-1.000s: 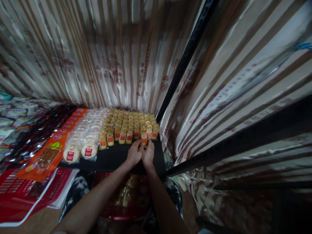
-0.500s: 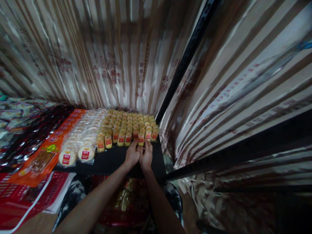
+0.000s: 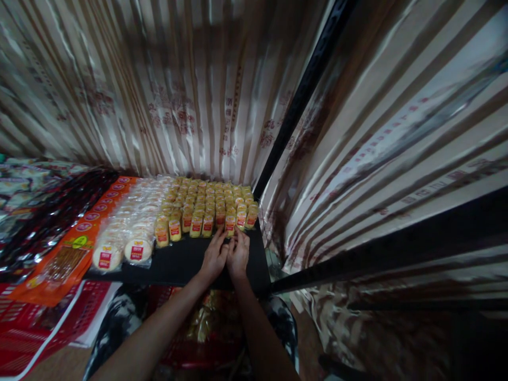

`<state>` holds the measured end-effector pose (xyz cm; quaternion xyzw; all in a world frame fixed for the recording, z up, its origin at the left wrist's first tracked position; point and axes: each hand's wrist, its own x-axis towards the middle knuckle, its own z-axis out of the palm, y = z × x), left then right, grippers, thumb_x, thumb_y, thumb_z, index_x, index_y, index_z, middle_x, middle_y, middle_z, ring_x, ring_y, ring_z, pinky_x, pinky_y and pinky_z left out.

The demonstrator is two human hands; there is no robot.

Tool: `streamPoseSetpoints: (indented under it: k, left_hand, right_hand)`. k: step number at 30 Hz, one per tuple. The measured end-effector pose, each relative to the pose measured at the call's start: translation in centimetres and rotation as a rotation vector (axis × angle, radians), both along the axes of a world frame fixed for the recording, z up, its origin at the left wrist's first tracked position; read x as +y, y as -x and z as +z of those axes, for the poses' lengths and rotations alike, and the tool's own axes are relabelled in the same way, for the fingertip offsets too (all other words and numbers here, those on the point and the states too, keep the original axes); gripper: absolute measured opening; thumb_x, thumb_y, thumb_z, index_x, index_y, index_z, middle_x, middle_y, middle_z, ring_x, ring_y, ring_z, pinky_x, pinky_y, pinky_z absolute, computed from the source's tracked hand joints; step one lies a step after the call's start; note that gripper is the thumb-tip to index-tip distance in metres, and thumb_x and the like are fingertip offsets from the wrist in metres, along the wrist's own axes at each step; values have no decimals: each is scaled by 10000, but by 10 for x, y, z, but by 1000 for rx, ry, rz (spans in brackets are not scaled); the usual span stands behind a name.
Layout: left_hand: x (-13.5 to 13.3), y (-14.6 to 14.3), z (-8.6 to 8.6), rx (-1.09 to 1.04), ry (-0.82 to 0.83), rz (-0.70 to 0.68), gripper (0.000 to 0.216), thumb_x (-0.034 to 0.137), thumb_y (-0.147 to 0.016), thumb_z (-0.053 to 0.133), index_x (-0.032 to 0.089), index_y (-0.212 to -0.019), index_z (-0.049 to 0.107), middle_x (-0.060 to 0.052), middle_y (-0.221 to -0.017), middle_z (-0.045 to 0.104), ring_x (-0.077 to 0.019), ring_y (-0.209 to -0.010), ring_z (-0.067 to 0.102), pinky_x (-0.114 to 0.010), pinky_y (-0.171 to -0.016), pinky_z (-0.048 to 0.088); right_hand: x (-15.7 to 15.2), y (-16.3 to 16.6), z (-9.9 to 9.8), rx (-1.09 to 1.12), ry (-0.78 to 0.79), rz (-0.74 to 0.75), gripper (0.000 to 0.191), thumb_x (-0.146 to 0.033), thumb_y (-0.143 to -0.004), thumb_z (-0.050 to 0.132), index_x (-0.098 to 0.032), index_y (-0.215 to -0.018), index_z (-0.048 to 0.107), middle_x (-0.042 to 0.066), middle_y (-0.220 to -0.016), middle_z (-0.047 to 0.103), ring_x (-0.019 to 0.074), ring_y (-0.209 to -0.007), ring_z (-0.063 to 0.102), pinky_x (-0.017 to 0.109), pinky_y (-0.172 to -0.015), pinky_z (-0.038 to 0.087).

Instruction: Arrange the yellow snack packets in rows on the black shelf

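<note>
Small yellow wrapped snack packs with red labels (image 3: 196, 225) stand in close rows on a black shelf (image 3: 178, 262). At the front right, one snack pack (image 3: 230, 224) stands between the fingertips of my two hands. My left hand (image 3: 215, 256) reaches to its lower left side with fingers stretched forward. On its lower right side is my right hand (image 3: 238, 254), index finger extended and the other fingers partly bent. Both hands rest close together, thumbs near each other. Whether the fingertips press on the pack is hard to see in the dim light.
Left of the packs lie clear-wrapped round white cakes (image 3: 138, 251), an orange snack bag (image 3: 59, 270) and dark shiny packets (image 3: 51, 222). A red basket (image 3: 24, 338) is below left. Yellow packs (image 3: 204, 317) lie beneath my arms. A black post (image 3: 293, 114) rises before the striped curtain (image 3: 190, 79).
My hands have drawn back slightly from the front pack, and their fingers look straighter. The pack now shows more of its label. The view has shifted a little.
</note>
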<state>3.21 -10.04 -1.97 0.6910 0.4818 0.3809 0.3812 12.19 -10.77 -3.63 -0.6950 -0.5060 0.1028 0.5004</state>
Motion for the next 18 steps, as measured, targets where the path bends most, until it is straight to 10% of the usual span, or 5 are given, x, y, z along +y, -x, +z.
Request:
streamPoseSetpoints:
  k: [18]
  left_hand:
    - [-36,18,12,54,-106,9,266,181,-832,406,182,-1012,601,-72,-1058,618,-159,-1004,548,-298,-924,426]
  right_hand:
    - [-6,2,13,67,-58,95,337,-210,-843,361,-156,-1088,585,109,-1049,536,157,-902,571,316,-838,480]
